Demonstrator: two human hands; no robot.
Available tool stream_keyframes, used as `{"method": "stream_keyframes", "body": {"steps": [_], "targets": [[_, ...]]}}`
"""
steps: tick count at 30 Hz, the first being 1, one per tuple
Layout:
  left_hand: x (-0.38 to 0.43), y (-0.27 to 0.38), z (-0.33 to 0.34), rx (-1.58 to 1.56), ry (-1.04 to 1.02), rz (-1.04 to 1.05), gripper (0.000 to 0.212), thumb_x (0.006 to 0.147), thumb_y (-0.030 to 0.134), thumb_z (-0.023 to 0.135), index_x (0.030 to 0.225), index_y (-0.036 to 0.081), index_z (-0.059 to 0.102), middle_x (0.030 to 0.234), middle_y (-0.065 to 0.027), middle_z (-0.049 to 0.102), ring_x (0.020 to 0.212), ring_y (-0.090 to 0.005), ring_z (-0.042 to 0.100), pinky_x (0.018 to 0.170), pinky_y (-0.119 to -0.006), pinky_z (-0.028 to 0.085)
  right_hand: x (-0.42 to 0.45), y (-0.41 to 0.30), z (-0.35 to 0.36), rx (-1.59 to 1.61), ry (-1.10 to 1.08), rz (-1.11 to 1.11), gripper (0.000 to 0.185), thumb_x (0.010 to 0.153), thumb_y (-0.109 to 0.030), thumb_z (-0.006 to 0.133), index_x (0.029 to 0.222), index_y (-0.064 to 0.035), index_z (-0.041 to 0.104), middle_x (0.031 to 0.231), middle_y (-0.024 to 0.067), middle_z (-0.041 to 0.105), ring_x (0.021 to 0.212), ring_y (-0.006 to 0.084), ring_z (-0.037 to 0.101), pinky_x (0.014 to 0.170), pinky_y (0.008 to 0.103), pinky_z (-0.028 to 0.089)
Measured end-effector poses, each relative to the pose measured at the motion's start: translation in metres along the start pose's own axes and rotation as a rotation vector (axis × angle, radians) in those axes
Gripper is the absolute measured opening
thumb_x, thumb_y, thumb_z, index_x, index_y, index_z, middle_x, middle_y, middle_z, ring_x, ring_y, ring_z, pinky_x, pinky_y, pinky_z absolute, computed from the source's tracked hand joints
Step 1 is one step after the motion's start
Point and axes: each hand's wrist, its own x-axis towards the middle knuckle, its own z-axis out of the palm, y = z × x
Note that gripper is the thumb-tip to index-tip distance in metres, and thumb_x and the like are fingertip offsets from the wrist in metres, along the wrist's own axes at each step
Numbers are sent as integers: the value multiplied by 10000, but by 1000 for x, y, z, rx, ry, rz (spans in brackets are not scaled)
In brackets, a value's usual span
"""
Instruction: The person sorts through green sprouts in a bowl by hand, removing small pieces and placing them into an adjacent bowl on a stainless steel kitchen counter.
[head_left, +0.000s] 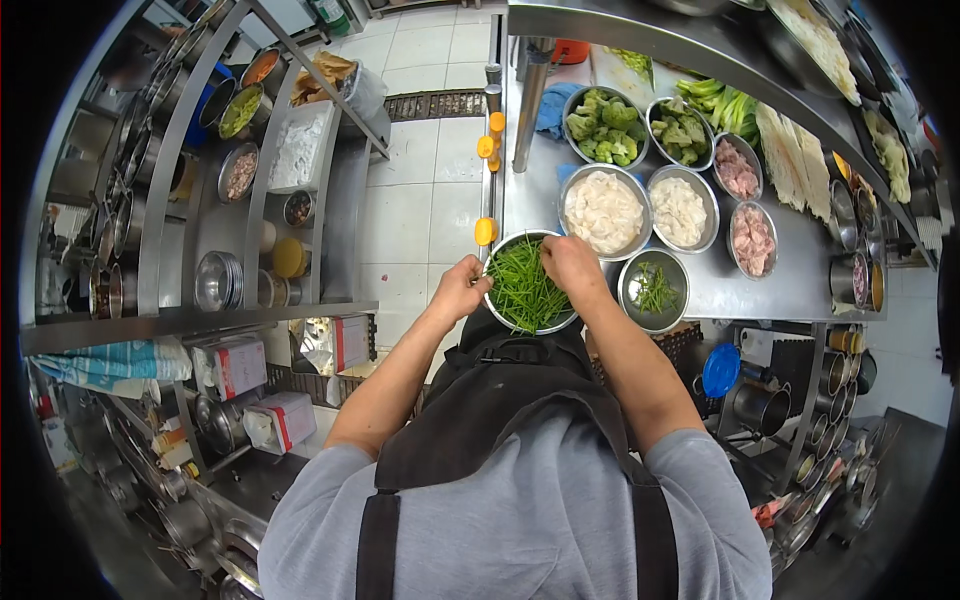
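A round metal bowl (556, 325) full of thin cut green stalks (529, 285) sits right in front of me, at the front left corner of the steel worktable. My left hand (459, 289) is at its left rim, thumb and fingertips close together; whether they pinch a stalk or the rim is too small to tell. Over the bowl's right side, my right hand (576, 264) has its fingers bent down at the stalks, and the back of the hand hides what they hold. Just to the right, a smaller metal bowl (634, 307) contains a few green stalks (654, 289).
Behind stand bowls of broccoli (606, 126), pale sliced food (604, 210) and pink raw meat (752, 232). A steel post (532, 112) carries an overhead shelf (660, 56). Yellow knobs (486, 231) line the table's left edge. Across the tiled floor (397, 217), a steel rack (202, 322) holds several bowls.
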Motion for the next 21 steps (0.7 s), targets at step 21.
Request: {"method": "stream_keyframes", "body": {"steps": [21], "targets": [[-29,71,-20,456,189,397,228,837,113,662,1035,-1,667,921,-174,668,744,-274,663,704,-374,529,-36,0,-30,1118,-89,424,203,890,-103,656,1037,37,665,808,46,680,506,72,560,399,199,351]]}}
